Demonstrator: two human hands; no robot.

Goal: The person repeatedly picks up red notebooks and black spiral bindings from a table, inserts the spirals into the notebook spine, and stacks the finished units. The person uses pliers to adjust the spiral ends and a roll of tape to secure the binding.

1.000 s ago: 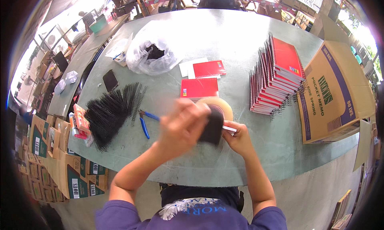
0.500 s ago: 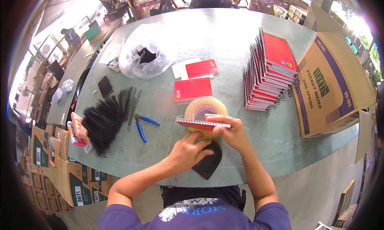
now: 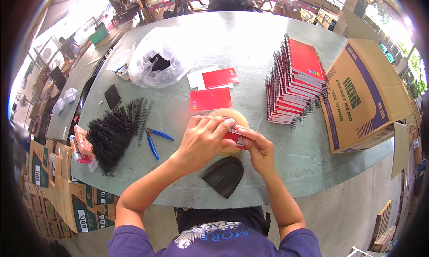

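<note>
A small red spiral notebook (image 3: 237, 140) is held between my hands, its near right corner showing. My left hand (image 3: 203, 138) covers most of it from the left, with the fingers over the top and the thumb on the near side. My right hand (image 3: 260, 150) pinches its right end. Behind and under the notebook lies a roll of clear tape (image 3: 239, 115). Nearer to me, a black rounded flat piece (image 3: 225, 175) rests on the table. Just past the tape is a red pad of punched sheets (image 3: 211, 99).
Blue-handled pliers (image 3: 153, 144) and a heap of black wire spirals (image 3: 114, 134) lie left. A plastic bag (image 3: 156, 67) and loose covers (image 3: 219, 78) are farther back. Right stand stacked red spiral notebooks (image 3: 297, 82) and an open carton (image 3: 359, 96) on the table (image 3: 286, 167).
My left hand has moved up from the notebook's near side to over its top. The notebook is turned, its red cover now partly facing me. The black piece is uncovered.
</note>
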